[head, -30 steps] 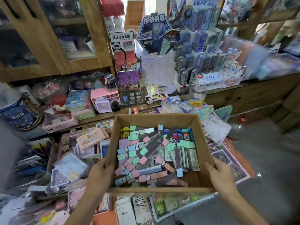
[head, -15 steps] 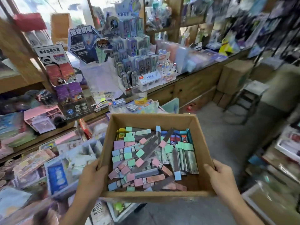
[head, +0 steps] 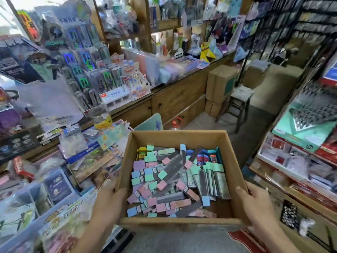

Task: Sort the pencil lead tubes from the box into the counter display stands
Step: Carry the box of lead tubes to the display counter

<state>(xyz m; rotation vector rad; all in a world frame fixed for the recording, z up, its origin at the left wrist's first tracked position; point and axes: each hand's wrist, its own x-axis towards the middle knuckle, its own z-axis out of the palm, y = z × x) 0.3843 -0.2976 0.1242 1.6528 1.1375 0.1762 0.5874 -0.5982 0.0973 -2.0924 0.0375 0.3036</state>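
Box of lead tubes: I am clamping both sides, left hand and right hand, turning; display stands sliding toward upper left; sorting not begun.

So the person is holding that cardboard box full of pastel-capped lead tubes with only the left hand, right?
Not quite: both hands hold it. The left hand grips the left wall of the cardboard box and the right hand grips its right wall, as the head view shows. The box is indeed full of pastel-capped lead tubes.
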